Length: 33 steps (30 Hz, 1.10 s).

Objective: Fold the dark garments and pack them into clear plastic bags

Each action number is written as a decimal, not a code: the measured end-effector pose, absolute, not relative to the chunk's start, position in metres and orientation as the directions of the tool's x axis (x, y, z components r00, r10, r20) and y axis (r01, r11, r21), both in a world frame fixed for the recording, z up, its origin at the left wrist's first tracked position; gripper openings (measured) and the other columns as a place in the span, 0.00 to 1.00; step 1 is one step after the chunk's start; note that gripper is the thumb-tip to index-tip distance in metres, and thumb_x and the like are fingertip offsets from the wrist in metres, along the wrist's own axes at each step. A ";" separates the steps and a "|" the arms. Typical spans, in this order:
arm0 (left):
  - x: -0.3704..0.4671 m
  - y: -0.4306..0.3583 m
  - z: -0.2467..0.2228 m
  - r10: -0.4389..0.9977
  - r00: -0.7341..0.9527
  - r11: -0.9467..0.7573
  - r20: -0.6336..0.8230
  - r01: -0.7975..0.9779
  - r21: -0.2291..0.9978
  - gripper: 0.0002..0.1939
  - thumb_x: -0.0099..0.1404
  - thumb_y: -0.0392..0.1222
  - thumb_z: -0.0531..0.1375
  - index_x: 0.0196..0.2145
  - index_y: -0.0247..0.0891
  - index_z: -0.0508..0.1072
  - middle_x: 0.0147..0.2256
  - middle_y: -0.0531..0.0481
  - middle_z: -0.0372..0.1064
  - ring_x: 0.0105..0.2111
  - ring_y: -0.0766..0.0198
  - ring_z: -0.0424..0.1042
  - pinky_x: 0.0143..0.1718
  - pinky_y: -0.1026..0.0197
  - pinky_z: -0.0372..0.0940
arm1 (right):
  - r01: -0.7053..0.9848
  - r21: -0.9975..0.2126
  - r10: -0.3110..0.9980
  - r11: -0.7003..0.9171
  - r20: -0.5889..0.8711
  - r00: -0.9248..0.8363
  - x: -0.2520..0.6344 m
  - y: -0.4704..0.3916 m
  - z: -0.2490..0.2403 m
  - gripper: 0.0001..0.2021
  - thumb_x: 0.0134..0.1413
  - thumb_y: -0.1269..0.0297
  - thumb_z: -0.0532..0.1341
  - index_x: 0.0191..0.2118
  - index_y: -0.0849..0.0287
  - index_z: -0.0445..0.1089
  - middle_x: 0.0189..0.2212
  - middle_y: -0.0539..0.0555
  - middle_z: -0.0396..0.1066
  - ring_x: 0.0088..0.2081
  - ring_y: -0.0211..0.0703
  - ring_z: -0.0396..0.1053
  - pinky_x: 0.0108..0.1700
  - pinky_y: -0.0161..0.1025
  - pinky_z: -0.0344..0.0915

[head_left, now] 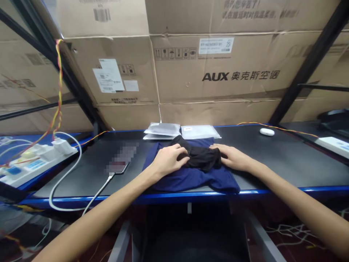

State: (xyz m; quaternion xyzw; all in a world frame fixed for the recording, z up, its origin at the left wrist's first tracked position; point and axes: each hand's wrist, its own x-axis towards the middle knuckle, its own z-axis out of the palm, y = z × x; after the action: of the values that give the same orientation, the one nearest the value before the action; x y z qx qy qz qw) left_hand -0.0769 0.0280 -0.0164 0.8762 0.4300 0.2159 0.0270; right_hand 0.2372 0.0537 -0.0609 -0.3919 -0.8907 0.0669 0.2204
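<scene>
Head view. Black cloth lies bunched on a blue cloth, which is spread rumpled on the table, its near edge at the blue rim and its near right corner reaching over it. Black cloth's long axis runs roughly left to right across the wearer's front, the left end a little farther off.

Left hand at the left end: fingers curled over it, thumb apart from the index finger, dark fabric in the gap. Whether it pinches, cannot tell. Right hand at the right end: fingers out nearly straight along the far side, thumb parted from them, loosely spread. The cloth thus lies between the hands, to the right of the left one and left of the right one; neither is clearly nearer.

Surface: dark, flat, matte. Pale packets just beyond the cloths. Blurred-out device on a white cable, well left; white case far right. Power strip at the left edge, another part-seen at the right.

Room: cartons wall off the back, between slanted dark posts. Loose cables below, right.
</scene>
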 end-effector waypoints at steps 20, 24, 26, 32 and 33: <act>-0.181 0.043 -0.001 0.945 0.211 -0.246 0.249 0.962 0.118 0.17 0.60 0.43 0.57 0.45 0.44 0.78 0.43 0.46 0.76 0.42 0.50 0.75 0.41 0.56 0.66 | 0.681 -0.317 0.748 0.660 0.356 -0.560 0.239 0.056 -0.060 0.23 0.57 0.63 0.58 0.59 0.54 0.70 0.58 0.56 0.71 0.60 0.55 0.67 0.63 0.55 0.62; -0.170 0.044 0.006 0.829 0.408 -0.502 0.383 0.844 0.189 0.18 0.66 0.47 0.53 0.46 0.39 0.77 0.49 0.44 0.74 0.49 0.53 0.72 0.53 0.55 0.64 | 0.679 -0.362 0.762 0.638 0.425 -0.490 0.235 0.049 -0.050 0.19 0.63 0.59 0.54 0.55 0.53 0.73 0.56 0.55 0.73 0.59 0.54 0.68 0.63 0.55 0.62; -0.166 0.046 0.007 0.824 0.463 -0.548 0.327 0.797 0.254 0.19 0.67 0.51 0.55 0.47 0.39 0.77 0.48 0.45 0.75 0.49 0.53 0.73 0.54 0.55 0.64 | 0.659 -0.419 0.772 0.624 0.463 -0.436 0.232 0.044 -0.044 0.19 0.67 0.55 0.50 0.50 0.51 0.76 0.54 0.55 0.74 0.58 0.54 0.68 0.63 0.55 0.62; -0.164 0.053 0.000 0.820 0.501 -0.571 0.278 0.753 0.327 0.15 0.63 0.51 0.60 0.39 0.39 0.78 0.40 0.46 0.76 0.41 0.55 0.74 0.48 0.55 0.67 | 0.591 -0.456 0.745 0.666 0.451 -0.492 0.222 0.032 -0.037 0.15 0.61 0.48 0.60 0.34 0.51 0.78 0.53 0.54 0.75 0.57 0.56 0.68 0.61 0.54 0.65; -0.164 0.053 0.001 0.820 0.492 -0.570 0.292 0.743 0.349 0.14 0.62 0.51 0.60 0.37 0.39 0.77 0.38 0.46 0.76 0.40 0.56 0.74 0.46 0.55 0.67 | 0.584 -0.462 0.743 0.667 0.464 -0.481 0.221 0.032 -0.036 0.15 0.59 0.47 0.61 0.35 0.51 0.78 0.52 0.54 0.75 0.56 0.56 0.69 0.60 0.54 0.65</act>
State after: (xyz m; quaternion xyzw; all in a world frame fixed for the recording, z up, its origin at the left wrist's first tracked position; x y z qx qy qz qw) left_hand -0.1643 0.0529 0.0008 0.8592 0.4549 0.2168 0.0885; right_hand 0.2212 0.0318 -0.0361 -0.3897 -0.8520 0.1212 0.3280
